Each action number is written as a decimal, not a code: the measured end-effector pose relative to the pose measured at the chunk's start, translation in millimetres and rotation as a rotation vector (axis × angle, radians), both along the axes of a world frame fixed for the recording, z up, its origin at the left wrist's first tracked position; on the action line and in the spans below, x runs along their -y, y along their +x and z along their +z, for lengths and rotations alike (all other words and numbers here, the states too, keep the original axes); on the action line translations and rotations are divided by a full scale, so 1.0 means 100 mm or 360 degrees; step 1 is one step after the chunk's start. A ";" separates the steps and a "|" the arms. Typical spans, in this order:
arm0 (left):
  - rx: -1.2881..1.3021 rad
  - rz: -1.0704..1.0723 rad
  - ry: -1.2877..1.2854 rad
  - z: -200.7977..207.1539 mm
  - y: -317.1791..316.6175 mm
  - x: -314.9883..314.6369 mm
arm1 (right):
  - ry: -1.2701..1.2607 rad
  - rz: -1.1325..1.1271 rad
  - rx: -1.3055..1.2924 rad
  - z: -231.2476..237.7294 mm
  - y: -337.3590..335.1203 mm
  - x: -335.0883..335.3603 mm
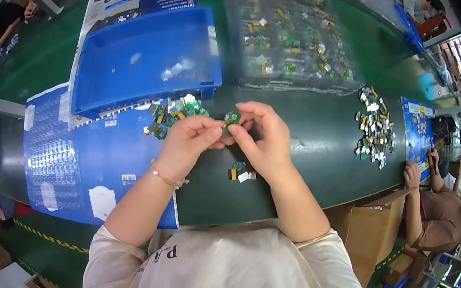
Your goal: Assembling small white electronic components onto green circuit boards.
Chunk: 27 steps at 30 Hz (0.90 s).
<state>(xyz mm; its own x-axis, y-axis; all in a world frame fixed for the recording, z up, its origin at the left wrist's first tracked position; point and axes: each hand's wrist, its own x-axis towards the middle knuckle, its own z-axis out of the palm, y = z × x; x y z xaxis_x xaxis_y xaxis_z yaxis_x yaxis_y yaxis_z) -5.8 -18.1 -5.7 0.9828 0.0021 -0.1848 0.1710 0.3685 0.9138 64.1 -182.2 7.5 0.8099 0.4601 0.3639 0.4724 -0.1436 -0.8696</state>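
Between my two hands is a small green circuit board (232, 118), held over the dark green table. My left hand (193, 139) pinches its lower left side with thumb and forefinger. Thumb and fingers of my right hand (263, 137) close on its right side. A pile of similar small boards (170, 115), green, yellow and white, lies just beyond my left hand. Below my hands, a few more boards (242, 172) rest on the table. The board's underside is hidden by my fingers.
A blue plastic bin (149, 52) with a few small pieces stands at far left. Stacked clear trays (297, 36) full of boards lie ahead. Another board heap (376, 128) is to the right. A clear blister tray (54, 156) lies left. A cardboard box (373, 233) stands at the near right edge. Other people sit around.
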 end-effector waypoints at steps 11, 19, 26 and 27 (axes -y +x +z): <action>-0.0007 0.0128 -0.0337 -0.09 0.04 0.03 | -0.0242 -0.0161 0.0589 0.13 0.08 0.03; -0.0014 0.0270 -0.0206 -0.03 0.02 0.05 | -0.0301 -0.0237 0.0693 0.11 0.07 0.01; 0.0091 0.0289 0.0085 -0.03 0.01 0.06 | -0.0364 -0.0169 0.0679 0.08 0.08 0.01; 0.0145 0.0273 0.0121 -0.02 0.01 0.06 | -0.0365 -0.0173 0.0677 0.07 0.09 0.01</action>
<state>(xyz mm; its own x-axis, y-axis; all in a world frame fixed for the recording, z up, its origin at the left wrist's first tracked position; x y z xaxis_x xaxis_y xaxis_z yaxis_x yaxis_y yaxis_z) -5.3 -24.3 -7.7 0.9795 0.1816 -0.0878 0.0267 0.3145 0.9489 73.4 -182.8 14.4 0.6594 0.4882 0.5718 0.7502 -0.3770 -0.5432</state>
